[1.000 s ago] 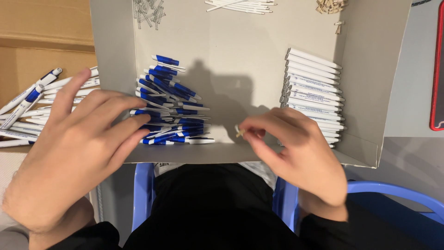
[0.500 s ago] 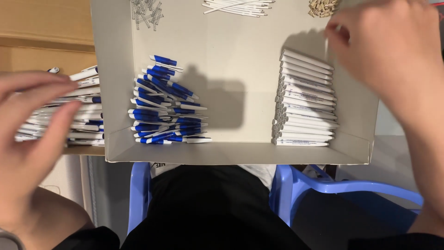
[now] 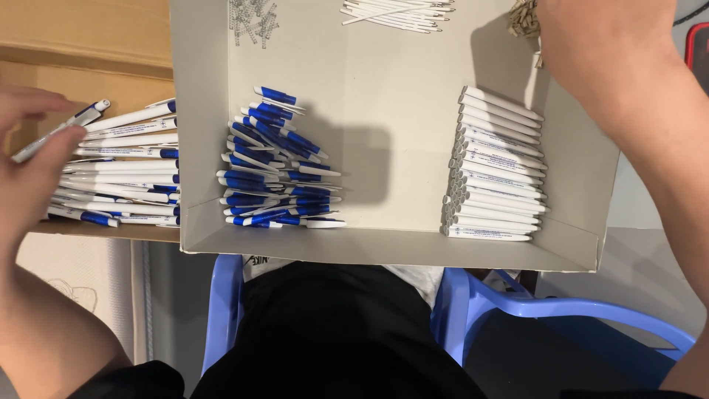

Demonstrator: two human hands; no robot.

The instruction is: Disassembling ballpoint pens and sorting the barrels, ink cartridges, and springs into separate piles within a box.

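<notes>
Left hand (image 3: 33, 174): fingers are closing on one finished pen (image 3: 63, 131), light, stiff, slick; best gripped mid-barrel. Right hand (image 3: 598, 52) is reaching past the white barrels (image 3: 496, 166); finger state cannot be told.

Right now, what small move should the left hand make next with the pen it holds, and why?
Probably lower the finished pen onto the stack of finished pens and let go. The left hand holds it just above and left of that stack, outside the white tray, while the right hand reaches to the tray's far corner by the small tan parts.
</notes>
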